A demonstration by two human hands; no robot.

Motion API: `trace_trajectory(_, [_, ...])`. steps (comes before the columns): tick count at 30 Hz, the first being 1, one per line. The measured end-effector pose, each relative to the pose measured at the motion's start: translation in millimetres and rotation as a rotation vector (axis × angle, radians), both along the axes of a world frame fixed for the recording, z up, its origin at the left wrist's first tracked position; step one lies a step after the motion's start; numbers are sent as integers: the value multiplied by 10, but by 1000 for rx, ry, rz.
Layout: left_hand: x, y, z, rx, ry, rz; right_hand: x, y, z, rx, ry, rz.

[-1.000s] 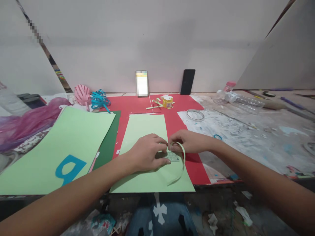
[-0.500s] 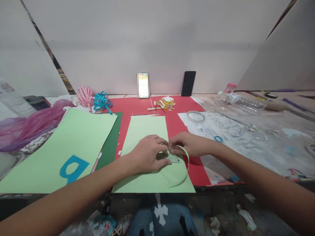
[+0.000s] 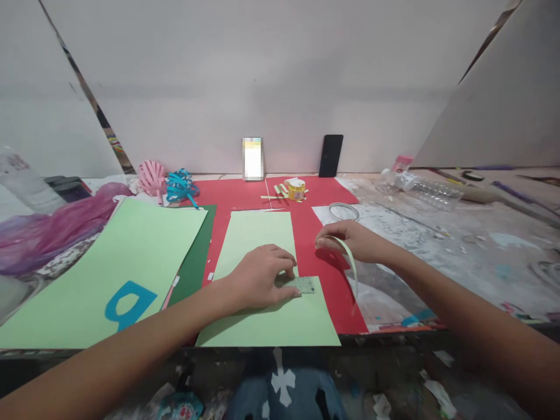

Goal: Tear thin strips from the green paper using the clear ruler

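Pressing down, thumb & index apart, L hand (image 3: 265, 275) pins clear flat ruler (image 3: 307, 286) on pale-green paper sheet (image 3: 262, 328), mid-bench (image 3: 476, 265); sheet's upper R edge steps in, wider lower part apparently left uncut; R hand (image 3: 353, 240) pinches thin curled pale-green paper strip (image 3: 353, 268), fully off sheet.

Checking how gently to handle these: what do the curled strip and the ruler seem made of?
The strip: probably matte paper or thin card, pale and curving loosely. The ruler: likely clear plastic, since green seems to show through; gloss is unclear.
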State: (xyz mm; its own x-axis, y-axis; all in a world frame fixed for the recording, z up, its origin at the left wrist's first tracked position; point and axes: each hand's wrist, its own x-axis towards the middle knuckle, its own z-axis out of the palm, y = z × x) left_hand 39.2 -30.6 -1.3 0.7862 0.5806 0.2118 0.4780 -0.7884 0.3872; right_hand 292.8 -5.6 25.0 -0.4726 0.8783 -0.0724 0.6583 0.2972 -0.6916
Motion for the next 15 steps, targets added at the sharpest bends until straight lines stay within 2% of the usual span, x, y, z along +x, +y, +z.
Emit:
trace_trajectory(3, [62, 50, 68, -115, -48, 151, -37, 89, 39, 117, -131, -52])
trace_trajectory(5, [131, 171, 117, -109, -109, 238, -128, 170, 88, 149, -197, -16])
trace_trajectory(8, [256, 487, 190, -10, -175, 200, -260, 343, 200, 69, -194, 81])
trace_trajectory(9, [297, 614, 210, -23, -212, 188, -281, 413, 238, 44, -183, 89])
trace_trajectory(12, [396, 998, 239, -173, -354, 215, -262, 642, 313, 29, -157, 81])
trace_trajectory(15, [463, 1344, 199, -266, -401, 235, -156, 886, 311, 41, -133, 83])
